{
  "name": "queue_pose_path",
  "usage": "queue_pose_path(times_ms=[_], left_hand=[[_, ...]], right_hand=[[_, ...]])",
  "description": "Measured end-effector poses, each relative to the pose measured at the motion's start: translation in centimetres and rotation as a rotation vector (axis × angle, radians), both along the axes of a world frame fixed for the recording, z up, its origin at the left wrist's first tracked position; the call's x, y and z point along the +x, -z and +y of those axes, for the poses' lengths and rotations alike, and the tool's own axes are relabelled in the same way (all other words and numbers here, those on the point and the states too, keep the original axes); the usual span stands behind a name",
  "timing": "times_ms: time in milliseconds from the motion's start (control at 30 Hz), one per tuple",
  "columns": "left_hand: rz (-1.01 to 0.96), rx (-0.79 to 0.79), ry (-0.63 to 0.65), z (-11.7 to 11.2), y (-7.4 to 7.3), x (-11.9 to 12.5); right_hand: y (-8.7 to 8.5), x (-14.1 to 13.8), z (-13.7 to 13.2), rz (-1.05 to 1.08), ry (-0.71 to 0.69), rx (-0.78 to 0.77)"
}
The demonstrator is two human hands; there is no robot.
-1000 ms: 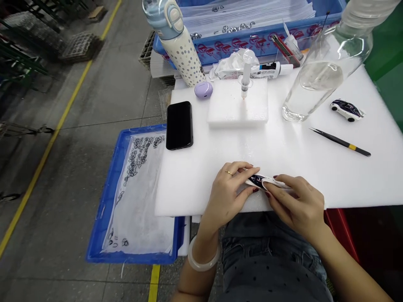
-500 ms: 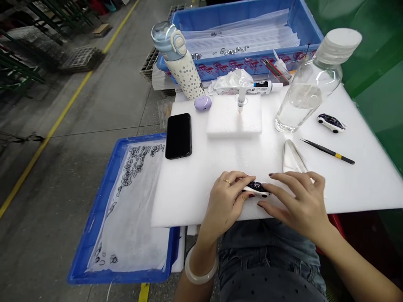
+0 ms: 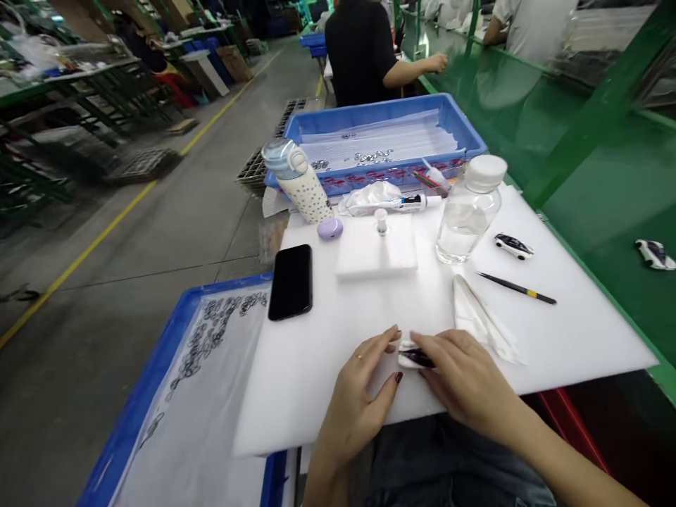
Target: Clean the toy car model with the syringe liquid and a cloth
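Note:
A small white and dark toy car (image 3: 415, 356) is on the white foam board (image 3: 338, 352) near its front edge. My right hand (image 3: 465, 370) grips the car's right end between fingers and thumb, hiding part of it. Just left of the car, my left hand (image 3: 356, 394) has thumb and fingers apart, with nothing held. A folded white cloth (image 3: 480, 324) lies beyond my right hand. Black tweezers with a yellow band (image 3: 517, 287) and a second toy car (image 3: 513, 246) lie farther right.
Behind stand a clear bottle (image 3: 467, 218), a foam block (image 3: 374, 264) and a dotted tumbler (image 3: 303, 190). A phone (image 3: 290, 282) and purple case (image 3: 330, 229) are at left. Blue trays (image 3: 174, 317) hold small dark pieces. Another toy car (image 3: 655, 254) rests on the green surface. A person (image 3: 364, 56) works ahead.
My view has tilted up, showing people ahead. My left hand has let go of the toy car and opened; my right hand, formerly open at its end, now grips it.

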State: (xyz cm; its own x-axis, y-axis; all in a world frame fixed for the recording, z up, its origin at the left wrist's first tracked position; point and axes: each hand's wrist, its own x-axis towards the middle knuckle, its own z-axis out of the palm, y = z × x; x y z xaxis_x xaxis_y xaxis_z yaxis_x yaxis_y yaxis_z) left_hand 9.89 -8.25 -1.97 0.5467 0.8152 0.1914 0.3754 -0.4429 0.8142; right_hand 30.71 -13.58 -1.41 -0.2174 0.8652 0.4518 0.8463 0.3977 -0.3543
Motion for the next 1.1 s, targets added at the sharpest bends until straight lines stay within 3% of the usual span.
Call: queue_pose_path(times_ms=[67, 133, 200, 267, 367, 567, 667, 767, 867, 967, 1000, 1033, 1100], left_hand=[[0.008, 0.001, -0.029, -0.1, 0.2, -0.2], [0.034, 0.046, -0.044, -0.2, 0.5, -0.2], [0.052, 0.121, -0.028, -0.2, 0.7, -0.1], [0.064, 0.178, 0.0, -0.1, 0.7, 0.1], [0.085, 0.196, 0.022, 0.1, 0.6, 0.3], [0.094, 0.199, 0.003, -0.2, 0.4, 0.2], [0.105, 0.171, -0.019, -0.6, 0.5, 0.2], [0.143, 0.135, -0.059, -0.8, 0.7, 0.9], [0.162, 0.135, -0.11, -0.9, 0.8, 1.9], [0.153, 0.133, -0.093, -1.6, 1.0, 2.5], [0.15, 0.142, -0.086, -2.1, 1.1, 2.6], [0.151, 0.158, -0.095, -2.6, 1.1, 2.5], [0.153, 0.189, -0.148, -3.7, 1.1, 2.2]], right_hand=[[0.4, 5.2, -1.2, 0.029, 0.261, 0.075], [0.9, 12.7, -4.1, -0.041, 0.644, 0.2], [1.2, 20.4, -8.0, -0.189, 0.863, 0.208], [1.2, 26.3, -11.5, -0.277, 0.884, 0.13], [1.0, 30.7, -12.9, -0.254, 0.901, 0.085], [-0.1, 33.8, -5.8, -0.157, 0.96, 0.185], [-1.2, 32.3, -2.6, -0.125, 0.934, 0.279], [-1.7, 25.9, -0.6, -0.094, 0.805, 0.317], [-1.3, 15.8, 0.2, -0.059, 0.452, 0.176], [-1.2, 6.7, 1.3, 0.026, -0.183, -0.143], [-1.3, 4.6, 2.0, 0.037, -0.324, -0.197], [-1.4, 3.2, 2.9, 0.063, -0.401, -0.241], [-1.9, 1.9, 5.4, 0.148, -0.319, -0.244]])
